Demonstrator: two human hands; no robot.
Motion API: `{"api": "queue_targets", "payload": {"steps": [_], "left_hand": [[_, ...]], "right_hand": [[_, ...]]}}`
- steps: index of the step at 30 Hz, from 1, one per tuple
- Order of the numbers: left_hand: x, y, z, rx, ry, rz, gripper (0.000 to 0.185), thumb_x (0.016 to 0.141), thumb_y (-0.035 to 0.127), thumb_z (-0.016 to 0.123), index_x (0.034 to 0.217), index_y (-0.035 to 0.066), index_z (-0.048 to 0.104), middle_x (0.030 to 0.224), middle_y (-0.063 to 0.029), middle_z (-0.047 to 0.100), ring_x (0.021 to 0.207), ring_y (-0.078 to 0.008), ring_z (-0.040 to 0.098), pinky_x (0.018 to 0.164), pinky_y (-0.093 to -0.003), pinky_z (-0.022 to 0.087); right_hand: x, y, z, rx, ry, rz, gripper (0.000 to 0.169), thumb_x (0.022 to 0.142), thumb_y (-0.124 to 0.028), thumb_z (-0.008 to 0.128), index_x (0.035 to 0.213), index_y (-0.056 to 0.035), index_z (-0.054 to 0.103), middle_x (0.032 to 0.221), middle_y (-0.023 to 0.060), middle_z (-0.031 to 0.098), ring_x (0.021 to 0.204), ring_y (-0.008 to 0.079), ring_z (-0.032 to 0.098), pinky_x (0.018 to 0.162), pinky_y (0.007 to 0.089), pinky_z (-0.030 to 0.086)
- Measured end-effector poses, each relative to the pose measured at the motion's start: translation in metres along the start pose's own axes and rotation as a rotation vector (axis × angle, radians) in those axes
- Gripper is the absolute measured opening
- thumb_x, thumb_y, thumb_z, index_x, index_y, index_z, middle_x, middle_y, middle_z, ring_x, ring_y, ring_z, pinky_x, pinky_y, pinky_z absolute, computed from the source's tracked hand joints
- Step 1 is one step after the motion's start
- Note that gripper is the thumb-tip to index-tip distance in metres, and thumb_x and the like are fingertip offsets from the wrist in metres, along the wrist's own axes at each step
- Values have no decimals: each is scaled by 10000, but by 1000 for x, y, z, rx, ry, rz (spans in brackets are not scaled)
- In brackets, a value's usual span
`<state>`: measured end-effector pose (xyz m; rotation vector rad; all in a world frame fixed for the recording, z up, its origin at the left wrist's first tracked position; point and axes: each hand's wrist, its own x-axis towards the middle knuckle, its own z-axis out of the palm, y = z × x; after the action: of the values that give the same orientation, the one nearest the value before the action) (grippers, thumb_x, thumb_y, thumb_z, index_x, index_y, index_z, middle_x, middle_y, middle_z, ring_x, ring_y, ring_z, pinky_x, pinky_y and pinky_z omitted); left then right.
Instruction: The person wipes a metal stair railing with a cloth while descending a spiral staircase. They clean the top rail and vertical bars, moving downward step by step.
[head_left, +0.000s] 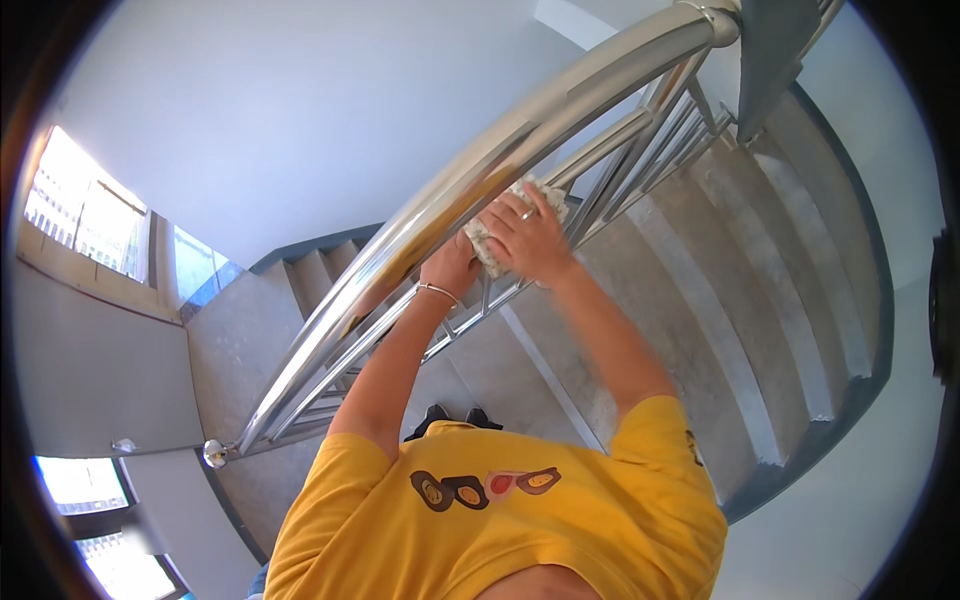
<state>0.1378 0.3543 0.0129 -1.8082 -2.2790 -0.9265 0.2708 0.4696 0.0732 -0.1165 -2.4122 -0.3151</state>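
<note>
A pale cloth with a small print (556, 201) is bunched against a rail just below the thick polished metal handrail (450, 214). My right hand (531, 238), a ring on one finger, presses and grips the cloth from above. At the cloth's left edge is my left hand (450, 264), with a bracelet at the wrist. Its thumb side meets the cloth, while its fingers are partly hidden by the cloth and handrail. A thinner metal rail (600, 148) runs below the handrail, with balusters (486, 294) beneath it.
Stair steps with pale edge strips (694, 289) curve upward on the right. Beyond the railing, other steps (311, 277) lie lower left. A round metal ball (215, 453) caps the near railing end. Windows (86, 206) line the left wall. Dark shoes (480, 418) stand on the floor below.
</note>
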Motion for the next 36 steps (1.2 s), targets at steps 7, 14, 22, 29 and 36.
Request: {"api": "queue_targets", "payload": {"steps": [7,14,22,29,36], "left_hand": [[-5,5,-1,0,-30,-67,325,767,223,656,1007,89,481,883,-98,626,772,-306,628,614,-409,500],[-6,5,3,-2,-12,-112,330,758,244,663,1004,99,498,852,-110,629,770,-323,623,633,-425,497],[-18,-19,-36,-322,-324,-189,308,791,330,650,931,79,541,831,-142,615,772,-343,597,691,-434,461],[-74,-54,-35,-178,-324,-359,369,789,425,657,869,77,564,794,-137,616,747,-325,594,703,-403,468],[-81,-60,-21,-115,-112,-232,389,771,426,665,892,68,573,815,-127,632,778,-329,605,712,-398,475]], "right_hand": [[28,129,-51,-234,-130,139,228,815,-322,558,853,-108,627,906,30,641,933,217,580,1004,414,334],[9,67,-8,-191,119,240,133,807,-246,522,863,-142,582,943,26,587,1019,206,533,1040,468,269],[7,43,-14,-65,-28,-32,199,815,-272,556,965,-145,590,1011,12,593,1072,188,512,1027,427,294],[4,76,-11,-236,128,187,249,826,-262,547,1041,-148,598,1089,6,582,1124,206,507,1036,471,275],[-20,-72,53,19,51,88,331,830,-287,538,1123,-140,579,1177,17,553,1207,194,453,1061,485,240]]}}
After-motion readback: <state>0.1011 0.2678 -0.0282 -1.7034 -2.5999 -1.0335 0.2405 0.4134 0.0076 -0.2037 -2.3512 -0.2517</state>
